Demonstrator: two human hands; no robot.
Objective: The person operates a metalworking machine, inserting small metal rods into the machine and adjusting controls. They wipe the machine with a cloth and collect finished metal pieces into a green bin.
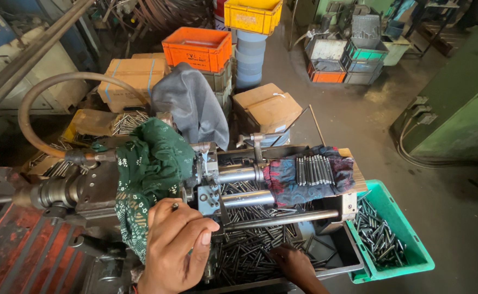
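The metal pins [255, 256] lie in a loose, tangled heap in the machine's tray [337, 256], thin dull-grey rods crossing one another at every angle, most lying flat. The heap runs under the two polished cylinders [244, 188] and spreads toward the tray's near edge. A long steel bar [282, 219] lies across above them, slightly tilted, its left end by the blue-grey clamp block [209, 190]. A small dark pin [174, 207] lies on the back of one hand.

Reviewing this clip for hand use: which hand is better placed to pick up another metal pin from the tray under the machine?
Probably the right hand: it already reaches down among the loose metal pins in the tray, while the left hand rests up at the machine.
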